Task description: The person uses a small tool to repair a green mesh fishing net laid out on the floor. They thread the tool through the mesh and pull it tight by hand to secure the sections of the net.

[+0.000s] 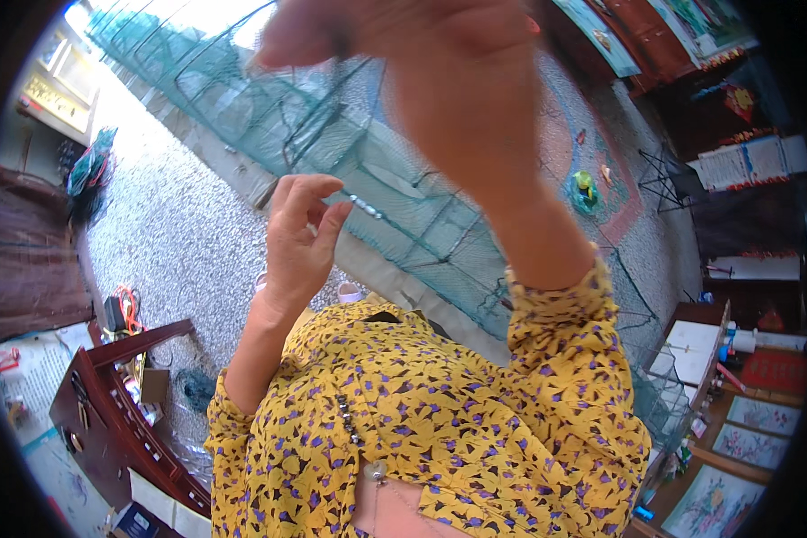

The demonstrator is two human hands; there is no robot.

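My left hand (pixel 298 235) is in front of me, thumb and fingers pinched together. From the pinch sticks out a short, thin dark strand with whitish, bead-like segments (pixel 366 207); its exact kind is unclear. Behind it stretches a long teal mesh net (pixel 403 193) with dark frame bars, running diagonally from the far left down toward the right. My right hand (pixel 448 67) is raised high and close, blurred and partly cut off by the upper edge. Its thumb points left, but whether its fingers hold anything cannot be made out.
A dark red wooden stand (pixel 121 421) is at the lower left, with a teal bundle of cord (pixel 195 387) beside it. A yellow-green object (pixel 585 190) lies within netting at the right. A black folding stool (pixel 677 184) stands farther right. Speckled floor (pixel 170 224) spreads left.
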